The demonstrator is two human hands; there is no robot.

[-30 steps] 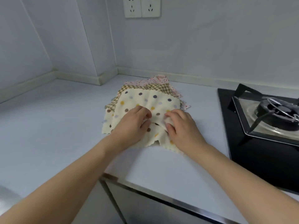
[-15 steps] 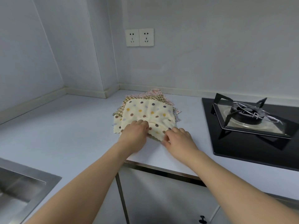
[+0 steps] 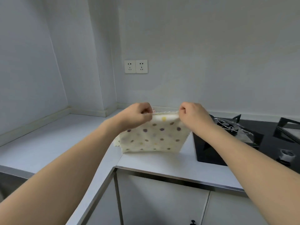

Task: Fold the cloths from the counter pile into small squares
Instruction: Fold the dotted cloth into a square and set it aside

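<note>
Early in the job, by my read. No finished square visible anywhere on the bench [image 3: 68,140]. I have the first piece, the cream polka-dot cloth [image 3: 154,137], lifted off the pile and held in the air in front of me, over the bench near the hob [image 3: 243,140].

Grip state: left hand [image 3: 138,116] pinches the top-left corner, right hand [image 3: 193,116] pinches the top-right corner, fingers curled on the fabric in both.

Orientation: top edge runs left-right between my hands, roughly level and fairly taut. The cloth hangs straight down from it, flat face toward me. Long axis looks horizontal, wider than it hangs, but the bottom edge touches or nearly touches the bench; can't tell which.

The remaining pile [image 3: 153,111] is mostly hidden behind the cloth; only a pink scrap shows by my left thumb and a bit at lower left. Count unknown.

Left to do: all folds on this one, then everything behind it.
</note>
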